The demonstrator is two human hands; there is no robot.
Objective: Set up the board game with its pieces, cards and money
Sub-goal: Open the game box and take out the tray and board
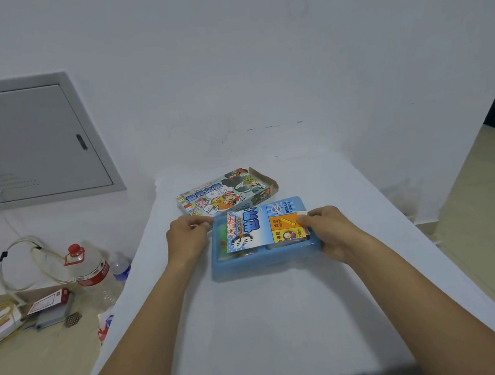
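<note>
Steady the blue tray [266,261] with your left hand [186,239] while your right hand [325,229], pinching the folded board [262,227], lifts it flat.

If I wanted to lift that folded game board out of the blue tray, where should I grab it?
Probably by its right edge, coming in from the right. The folded board lies flat across the blue tray, and that edge overhangs the compartments, so a thumb fits on top and fingers beneath. The right hand already pinches it there, while the left hand steadies the tray's left rim.

folded board [262,227] hides most tray [266,264] contents (pieces indistinct).
</note>
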